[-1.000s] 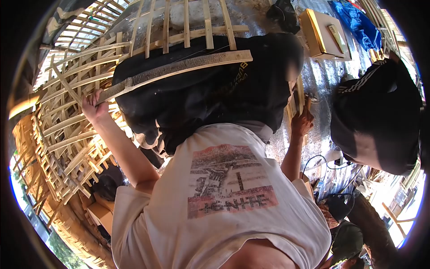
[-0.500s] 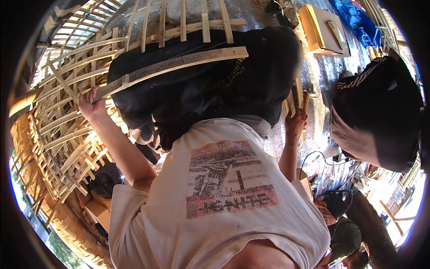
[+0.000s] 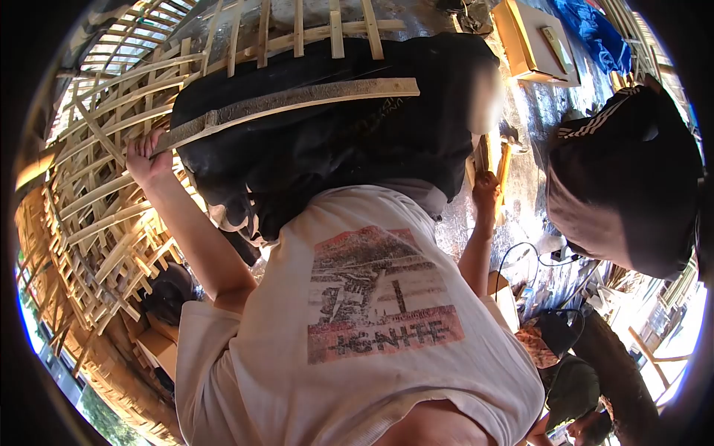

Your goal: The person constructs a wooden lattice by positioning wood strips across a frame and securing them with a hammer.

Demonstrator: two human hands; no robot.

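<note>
A long split bamboo strip (image 3: 297, 102) lies slantwise over the dark trousers (image 3: 312, 152) on my lap, rough face up. My left hand (image 3: 147, 157) is closed on its left end, beside the woven bamboo lattice. At the right knee, my right hand (image 3: 487, 192) is closed round a wooden handle (image 3: 505, 167). A small metallic head at its upper end makes it look like a hammer, though the fingers and a blurred patch hide part of it. Pale wood (image 3: 480, 156) shows just above that hand.
The bamboo lattice (image 3: 97, 197) spreads along the left, with slat ends reaching over the knees. A cardboard box (image 3: 520, 44) and a blue tarp (image 3: 595, 33) are at upper right. A dark garment-covered form (image 3: 625, 186) stands right. Another person (image 3: 573, 386) is at lower right, near cables.
The bamboo strip has shifted slightly right across the lap. My right hand and the wooden handle appear a little higher in view, while the whole view has shifted slightly. Both hands keep their grips.
</note>
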